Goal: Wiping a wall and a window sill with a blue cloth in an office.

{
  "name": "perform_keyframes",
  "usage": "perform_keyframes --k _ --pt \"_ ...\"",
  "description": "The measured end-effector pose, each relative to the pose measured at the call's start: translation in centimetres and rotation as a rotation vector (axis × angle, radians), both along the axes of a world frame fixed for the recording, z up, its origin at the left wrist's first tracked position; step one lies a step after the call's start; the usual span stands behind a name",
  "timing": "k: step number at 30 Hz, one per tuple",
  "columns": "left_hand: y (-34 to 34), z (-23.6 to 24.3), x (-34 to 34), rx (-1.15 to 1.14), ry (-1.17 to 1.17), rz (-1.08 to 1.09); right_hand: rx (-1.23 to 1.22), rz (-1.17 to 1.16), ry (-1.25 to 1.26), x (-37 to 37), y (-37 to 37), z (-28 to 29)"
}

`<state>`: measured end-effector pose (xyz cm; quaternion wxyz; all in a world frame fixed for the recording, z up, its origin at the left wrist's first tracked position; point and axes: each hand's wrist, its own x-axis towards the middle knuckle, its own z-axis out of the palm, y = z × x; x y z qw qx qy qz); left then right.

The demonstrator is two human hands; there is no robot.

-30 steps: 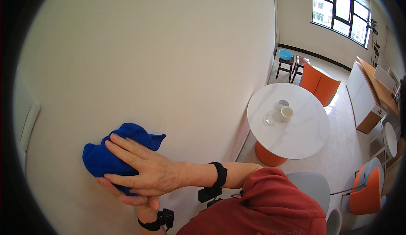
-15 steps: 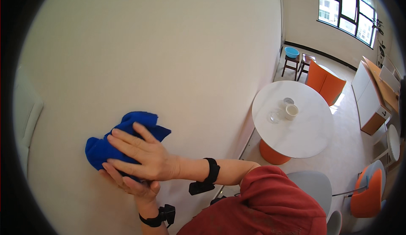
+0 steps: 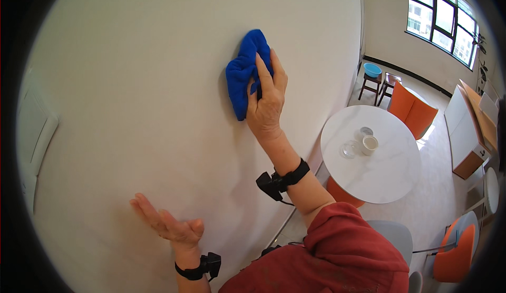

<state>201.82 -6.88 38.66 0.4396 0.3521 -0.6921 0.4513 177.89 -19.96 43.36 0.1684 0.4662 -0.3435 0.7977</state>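
High on the white wall (image 3: 158, 82), my right hand (image 3: 268, 100) grips a crumpled blue cloth (image 3: 238, 87) and presses it to the surface, fingers over the cloth's right side. Down to the lower left, my left hand (image 3: 171, 222) is open and holds nothing, its fingers extended at the wall; whether they touch it I cannot tell. Each wrist wears a black strapped device. A red sleeve covers my upper right arm.
Right of me stands a round white table (image 3: 369, 177) with a cup (image 3: 369, 144) and clear glassware (image 3: 349, 149). Orange chairs (image 3: 408, 108), a grey seat (image 3: 392, 237), stools with a blue basin (image 3: 372, 69), a wooden-topped cabinet (image 3: 464, 129) and a window (image 3: 443, 19) are farther out.
My right hand has carried the cloth up and rightward along the wall, away from my left hand. My left hand is now uncovered, slightly lower than half a second ago.
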Motion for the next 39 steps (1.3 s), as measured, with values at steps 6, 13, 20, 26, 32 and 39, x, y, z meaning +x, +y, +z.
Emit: perform_keyframes --k 6,13,20,26,32,39 --pt "-0.1 1.1 -0.6 -0.047 -0.051 0.088 -0.055 0.052 0.289 5.5 3.6 -2.9" --pt "-0.5 0.4 -1.4 0.030 0.038 0.216 -0.042 0.417 0.497 9.4 8.1 -6.1" --pt "-2.2 0.6 -5.0 0.053 0.027 -0.062 -0.184 0.269 0.455 8.7 5.2 -5.0" --pt "-3.2 -0.7 -4.9 0.087 -0.043 -0.065 -0.130 0.192 0.390 2.5 1.3 -3.6" --pt "-3.2 0.6 -5.3 0.033 -0.110 -0.007 -0.080 0.090 0.235 -4.3 -3.6 -4.2" --pt "-3.3 1.6 -5.1 -0.007 -0.158 0.045 0.150 -0.008 -0.092 -12.9 -10.1 -11.9"
